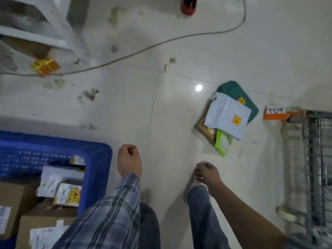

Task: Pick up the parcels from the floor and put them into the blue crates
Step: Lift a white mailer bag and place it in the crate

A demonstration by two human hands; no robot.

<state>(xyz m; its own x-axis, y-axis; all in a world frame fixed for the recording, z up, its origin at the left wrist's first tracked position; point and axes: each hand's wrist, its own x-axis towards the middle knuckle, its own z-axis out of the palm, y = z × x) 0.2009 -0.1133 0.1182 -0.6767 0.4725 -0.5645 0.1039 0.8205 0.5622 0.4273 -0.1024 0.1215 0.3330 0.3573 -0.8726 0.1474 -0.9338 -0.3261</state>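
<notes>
Parcels [226,115] left: one small pile on the floor [161,108], ahead and to the right. White bag on top, green bag under it, brown box and a lime-green packet poking out at the near edge. Blue crate [100,150] at lower left already holds several boxes and white packets, so part of the job looks done. Left hand [129,159] loosely curled, holding nothing, just beside the crate's corner. Right hand [206,174] also curled and seemingly empty, blurred, well short of the pile. Cable [143,49] runs across the floor further out; wire cart [312,159] at right. Remaining: that pile, at least.
</notes>
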